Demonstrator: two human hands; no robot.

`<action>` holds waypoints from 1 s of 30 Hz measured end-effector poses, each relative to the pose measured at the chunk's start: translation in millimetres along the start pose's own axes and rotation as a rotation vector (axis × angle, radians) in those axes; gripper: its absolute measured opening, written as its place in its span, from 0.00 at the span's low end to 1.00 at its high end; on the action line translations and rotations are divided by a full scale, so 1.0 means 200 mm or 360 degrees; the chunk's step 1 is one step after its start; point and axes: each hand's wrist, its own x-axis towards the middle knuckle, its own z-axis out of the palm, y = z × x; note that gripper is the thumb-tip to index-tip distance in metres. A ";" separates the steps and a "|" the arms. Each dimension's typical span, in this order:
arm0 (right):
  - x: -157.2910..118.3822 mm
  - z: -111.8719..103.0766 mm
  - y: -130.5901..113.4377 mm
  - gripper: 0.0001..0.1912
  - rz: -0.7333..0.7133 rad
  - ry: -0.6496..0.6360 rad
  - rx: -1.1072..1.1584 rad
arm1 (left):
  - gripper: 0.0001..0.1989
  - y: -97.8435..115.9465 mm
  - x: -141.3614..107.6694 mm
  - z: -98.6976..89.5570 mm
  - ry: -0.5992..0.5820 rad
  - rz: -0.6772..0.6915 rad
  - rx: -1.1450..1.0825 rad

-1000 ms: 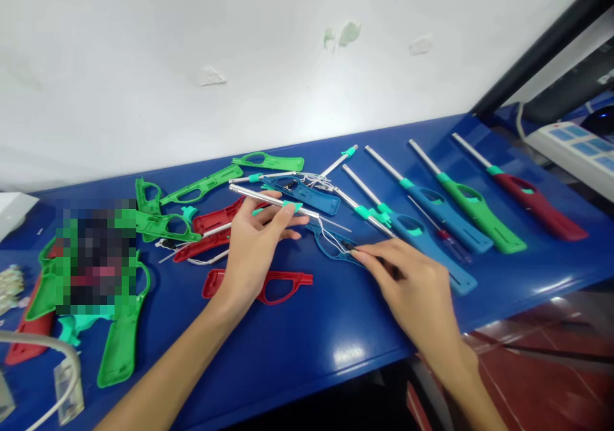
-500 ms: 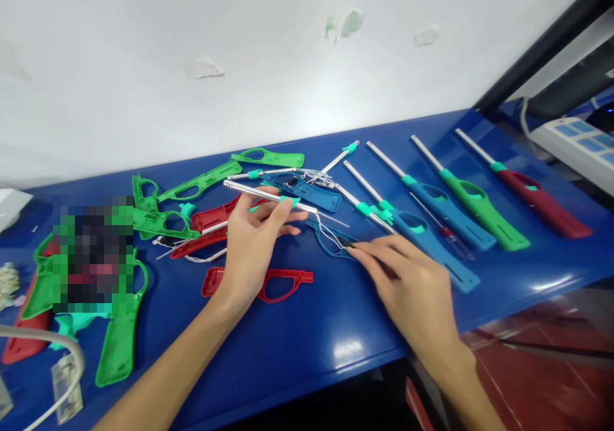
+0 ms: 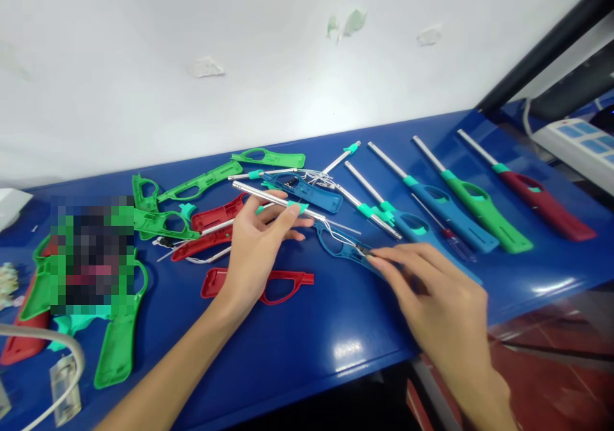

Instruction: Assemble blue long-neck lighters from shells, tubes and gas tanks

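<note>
My left hand [image 3: 259,242] is closed around a metal lighter tube [image 3: 256,192] with a teal collar [image 3: 296,208], tilted down to the right. White wires [image 3: 338,233] run from its lower end to a small black piece [image 3: 365,251], probably the igniter, pinched in the fingertips of my right hand [image 3: 439,290]. Below the wires lies a blue lighter handle half [image 3: 330,247], partly covered by my right fingers. Another blue handle half [image 3: 319,197] rests behind my left hand, and a red handle half [image 3: 290,279] lies in front, partly behind my left wrist.
Several lighters with handles, including a green one [image 3: 499,217] and a red one [image 3: 551,207], line the right side. A screwdriver [image 3: 451,236] lies among them. Green handle halves [image 3: 118,348] and a blurred-out patch [image 3: 93,255] are at left. A white wall [image 3: 288,98] stands behind the table.
My right hand has moved right and slightly down with the black piece, drawing the white wires out straighter. My left hand has shifted a little right with the tube.
</note>
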 end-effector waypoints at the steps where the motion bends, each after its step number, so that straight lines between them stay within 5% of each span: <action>1: -0.01 -0.01 0.00 0.04 0.0006 -0.0002 -0.0005 | 0.17 0.00 0.00 0.00 -0.0015 -0.0010 -0.0001; 18: -0.03 -0.05 -0.01 0.03 0.0052 -0.0072 0.0195 | 0.15 0.00 -0.01 -0.01 -0.0134 -0.0098 -0.0236; 30: 0.08 -0.06 -0.16 0.12 0.0131 0.0066 0.0463 | 0.11 0.15 -0.03 -0.04 -0.0288 0.0074 -0.0390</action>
